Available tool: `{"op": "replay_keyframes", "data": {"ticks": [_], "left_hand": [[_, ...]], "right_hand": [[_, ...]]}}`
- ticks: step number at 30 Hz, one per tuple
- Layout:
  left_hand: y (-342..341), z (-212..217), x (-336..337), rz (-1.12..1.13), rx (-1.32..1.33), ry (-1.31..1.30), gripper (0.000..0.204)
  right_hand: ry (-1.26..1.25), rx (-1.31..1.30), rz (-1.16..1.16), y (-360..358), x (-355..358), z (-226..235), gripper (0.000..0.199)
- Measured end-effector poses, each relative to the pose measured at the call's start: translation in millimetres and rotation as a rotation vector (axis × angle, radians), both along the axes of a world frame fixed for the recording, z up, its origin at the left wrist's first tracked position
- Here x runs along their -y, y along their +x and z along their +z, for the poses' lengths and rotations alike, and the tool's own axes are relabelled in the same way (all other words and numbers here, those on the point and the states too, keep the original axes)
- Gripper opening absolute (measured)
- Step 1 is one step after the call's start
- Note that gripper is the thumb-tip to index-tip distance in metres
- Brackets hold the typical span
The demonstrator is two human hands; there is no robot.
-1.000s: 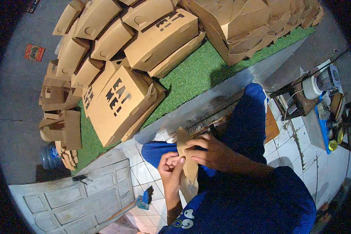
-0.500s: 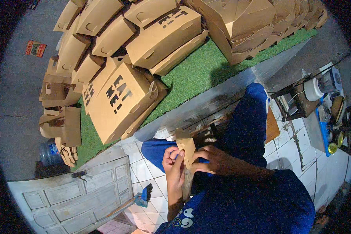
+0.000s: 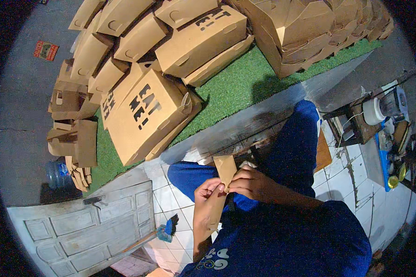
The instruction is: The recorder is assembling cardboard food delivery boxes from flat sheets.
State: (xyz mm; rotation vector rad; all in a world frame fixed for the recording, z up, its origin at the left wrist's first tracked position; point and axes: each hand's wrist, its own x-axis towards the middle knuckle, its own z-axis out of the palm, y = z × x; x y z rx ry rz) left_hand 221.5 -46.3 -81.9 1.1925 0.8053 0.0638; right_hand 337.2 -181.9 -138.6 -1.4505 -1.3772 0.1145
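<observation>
Cloth of a dark blue shirt (image 3: 300, 235) filled the bottom of the frame, nearest the camera. Just above it, at lower centre, a narrow tan cardboard piece (image 3: 225, 169) stood out between the two hands. The left hand (image 3: 208, 197) gripped its near side, thumb pressed close to the middle; the right hand (image 3: 248, 183) pinched the opposite edge, its fingertips almost meeting the left thumb. One end of the piece rose above the fingers and the other trailed below along the left wrist.

The step in hand looked like folding or shaping the cardboard at that pinch, though the fingers hid the exact crease. The next move seemed to call for a steady left grip while the right fingertips pressed or tucked the edge, without tearing or buckling it.

Beyond the hands, blue trousers (image 3: 286, 143) ran up right of centre, over white tiled floor (image 3: 176, 198). A panelled door (image 3: 85, 224) lay across the lower left. Farther off, a raised worktop with green turf (image 3: 231, 78) crossed diagonally, bearing a lettered brown box (image 3: 129, 138) left of centre, more boxes piled in the upper left and nested box shells (image 3: 309, 32) in the upper right.
</observation>
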Motion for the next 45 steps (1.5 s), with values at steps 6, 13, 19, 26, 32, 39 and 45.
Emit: {"op": "replay_keyframes", "data": {"ticks": [6, 13, 19, 26, 32, 39, 45], "left_hand": [[1.1, -9.0, 7.3, -0.021, 0.134, 0.125, 0.009], [-1.3, -20.1, 16.8, 0.008, 0.298, 0.222, 0.005], [-5.2, -23.5, 19.9, 0.067, 0.191, 0.248, 0.020], [-5.4, -23.6, 19.7, 0.066, 0.267, 0.210, 0.006], [-5.5, -15.6, 23.5, 0.075, 0.263, 0.058, 0.009], [-12.5, -18.0, 18.8, 0.073, 0.277, 0.000, 0.010], [-11.1, -13.7, 17.3, 0.063, 0.369, -0.050, 0.020]], "right_hand": [[0.019, -0.170, -0.093, -4.9, 2.1, 12.3, 0.022], [0.013, -0.278, -0.162, -9.8, 1.5, 15.6, 0.025], [0.009, -0.309, -0.163, -13.1, -0.8, 15.0, 0.026], [-0.001, -0.302, -0.161, -16.3, -2.5, 17.7, 0.026], [-0.053, -0.333, -0.081, -5.6, 2.0, 23.0, 0.023], [-0.068, -0.281, 0.077, 10.4, 13.5, 27.6, 0.014], [-0.080, -0.365, -0.011, 5.9, 10.1, 24.1, 0.021]]}}
